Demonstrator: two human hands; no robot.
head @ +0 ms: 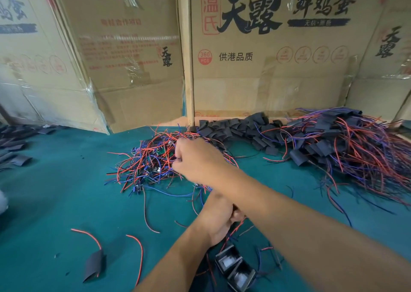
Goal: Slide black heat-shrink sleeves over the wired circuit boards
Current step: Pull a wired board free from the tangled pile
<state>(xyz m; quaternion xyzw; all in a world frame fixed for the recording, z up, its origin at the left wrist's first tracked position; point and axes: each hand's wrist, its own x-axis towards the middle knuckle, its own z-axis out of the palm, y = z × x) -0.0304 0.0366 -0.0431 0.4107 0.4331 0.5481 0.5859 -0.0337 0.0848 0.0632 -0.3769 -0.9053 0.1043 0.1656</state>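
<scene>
A tangle of small circuit boards with red and blue wires [151,165] lies mid-table on the green mat. My right hand [195,160] reaches across into this tangle, fingers curled and pinching wires at its right edge. Below the right forearm, my left hand [219,219] grips a bundle of sleeved boards [235,267]; their black open ends point toward me and wires trail from them. Loose black heat-shrink sleeves [235,129] are heaped along the cardboard wall. One sleeved board with red wires [94,266] lies alone at the front left.
A big heap of finished sleeved boards with wires [347,145] fills the right side. More black sleeves [15,147] lie at the left edge. Cardboard boxes [266,58] wall off the back of the green mat [55,191]. A loose red wire [139,256] lies in front.
</scene>
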